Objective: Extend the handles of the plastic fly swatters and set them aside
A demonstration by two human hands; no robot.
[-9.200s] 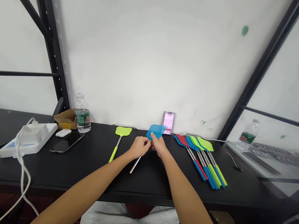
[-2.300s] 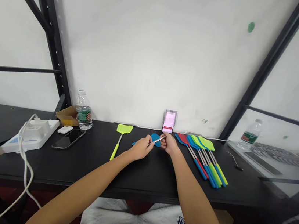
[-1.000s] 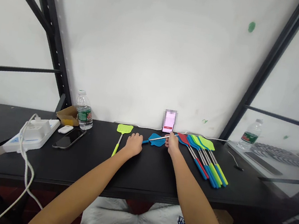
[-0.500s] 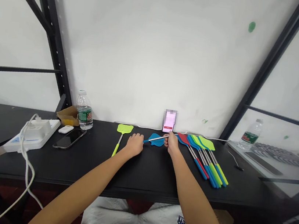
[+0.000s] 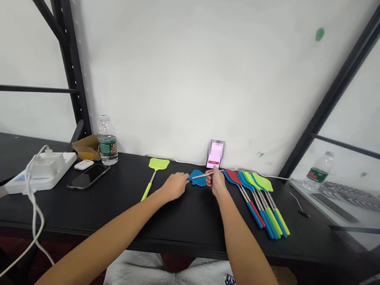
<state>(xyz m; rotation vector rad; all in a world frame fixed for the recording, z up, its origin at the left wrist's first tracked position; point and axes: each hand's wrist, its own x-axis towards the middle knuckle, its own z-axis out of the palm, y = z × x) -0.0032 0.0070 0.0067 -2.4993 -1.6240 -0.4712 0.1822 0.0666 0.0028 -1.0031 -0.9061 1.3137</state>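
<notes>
Across the middle of the black table, a metal rod point(image 5: 201, 175) with a blue handle is held nearly level between both hands. My left hand point(image 5: 175, 185) closes around the blue handle at the rod's left end. My right hand point(image 5: 216, 181) pinches the rod farther right. Beneath the rod lies a blue fly swatter head point(image 5: 199, 181) with a mesh surface; it looks separate from the rod. To the left, a lime green fly swatter point(image 5: 158, 163) lies flat, its handle toward me. Right of my hands, several red, blue and green fly swatters point(image 5: 260, 197) lie side by side.
A phone point(image 5: 214, 157) stands against the white wall. On the left are a water bottle point(image 5: 107, 144), a cardboard box point(image 5: 87, 147), a white case point(image 5: 84, 165), a dark phone point(image 5: 89, 177) and a power strip point(image 5: 42, 172) with cables. A short cable point(image 5: 302, 212) lies at the right.
The rod was worked in both hands above the swatter head. Over the last half second my left hand has moved slightly right along the handle, toward my right hand, and its wrist has turned.
</notes>
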